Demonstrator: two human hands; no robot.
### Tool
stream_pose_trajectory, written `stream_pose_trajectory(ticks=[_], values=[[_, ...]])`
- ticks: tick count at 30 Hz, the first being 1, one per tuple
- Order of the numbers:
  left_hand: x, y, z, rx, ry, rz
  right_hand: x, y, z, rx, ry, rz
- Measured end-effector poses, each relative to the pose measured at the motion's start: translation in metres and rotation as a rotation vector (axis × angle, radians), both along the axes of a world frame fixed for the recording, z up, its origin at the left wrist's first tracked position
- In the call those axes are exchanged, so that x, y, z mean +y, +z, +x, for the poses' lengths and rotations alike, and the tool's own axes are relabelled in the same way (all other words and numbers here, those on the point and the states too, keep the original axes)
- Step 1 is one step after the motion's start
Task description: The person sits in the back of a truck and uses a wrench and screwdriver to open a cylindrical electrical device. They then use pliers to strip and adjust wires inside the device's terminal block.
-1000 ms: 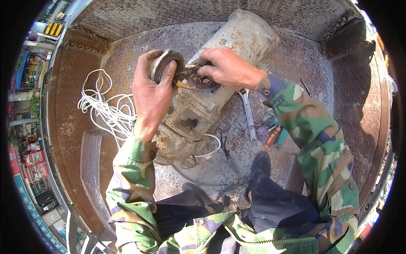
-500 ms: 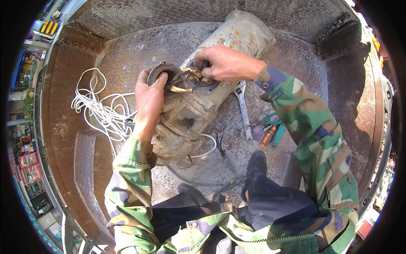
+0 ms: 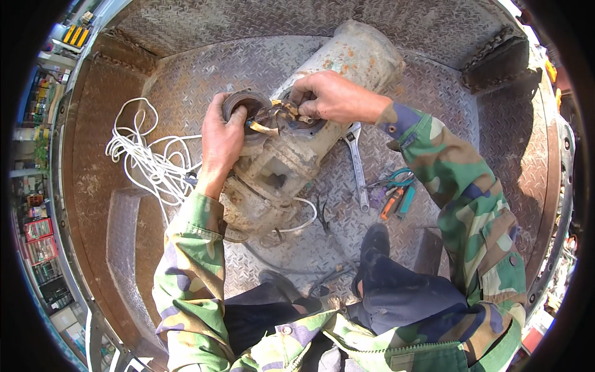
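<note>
A grey, rust-spotted cylindrical pump or motor [image 3: 353, 53] lies slantwise on the metal floor. My left hand [image 3: 224, 133] is closed round a dark, round, cup-like metal cover [image 3: 246, 102] beside the body's round opening. Dark wires with yellowish wrapping [image 3: 265, 128] run between the cover and the opening. Over that opening, my right hand [image 3: 325, 96] has its fingers pinched among the wire ends. What exactly sits between those fingertips is partly hidden. Below both hands is a square hole [image 3: 274, 177] in the casting.
Loose white rope or cord [image 3: 145, 155] lies left of the machine. To its right are an adjustable wrench [image 3: 356, 164], an orange-handled tool [image 3: 392, 203] and teal-handled pliers [image 3: 403, 178]. A dark cable [image 3: 291, 271] crosses near my feet. Tread-plate walls [image 3: 279, 22] surround the floor.
My left hand has shifted slightly right with the cover, whose hollow shows more. My right hand has moved a little right and stays bent over the wires.
</note>
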State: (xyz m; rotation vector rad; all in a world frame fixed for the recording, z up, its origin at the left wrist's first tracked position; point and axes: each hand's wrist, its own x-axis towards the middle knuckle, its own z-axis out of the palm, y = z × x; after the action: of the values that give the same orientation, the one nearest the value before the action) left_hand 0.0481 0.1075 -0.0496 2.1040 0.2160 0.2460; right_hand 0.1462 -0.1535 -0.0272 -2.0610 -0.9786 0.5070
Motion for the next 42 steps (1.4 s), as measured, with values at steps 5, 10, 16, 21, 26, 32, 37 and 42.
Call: stream_pose_trajectory(ticks=[5, 10, 16, 21, 26, 32, 37, 42], values=[[-0.004, 0.0, -0.003, -0.02, 0.03, 0.055, 0.004, 0.016, 0.009, 0.342, -0.059, -0.091], [-0.011, 0.012, -0.007, -0.074, -0.01, 0.179, 0.009, 0.02, 0.009, 0.301, -0.015, -0.078], [-0.021, 0.03, -0.008, -0.189, -0.165, 0.231, 0.013, 0.015, 0.009, 0.174, -0.018, -0.053], [-0.02, 0.035, 0.002, -0.157, -0.284, 0.449, 0.005, 0.006, 0.011, 0.108, 0.025, -0.047], [-0.018, 0.04, 0.008, -0.051, -0.289, 0.443, 0.01, 0.01, -0.001, -0.183, -0.016, -0.127], [-0.023, 0.038, 0.015, 0.046, -0.274, 0.345, 0.002, -0.002, -0.004, -0.264, -0.03, -0.229], [-0.026, 0.04, 0.012, 0.149, -0.302, 0.263, 0.008, 0.001, -0.006, -0.44, 0.095, -0.188], [-0.032, 0.04, 0.011, 0.161, -0.287, 0.172, 0.005, -0.007, -0.008, -0.631, 0.154, -0.105]])
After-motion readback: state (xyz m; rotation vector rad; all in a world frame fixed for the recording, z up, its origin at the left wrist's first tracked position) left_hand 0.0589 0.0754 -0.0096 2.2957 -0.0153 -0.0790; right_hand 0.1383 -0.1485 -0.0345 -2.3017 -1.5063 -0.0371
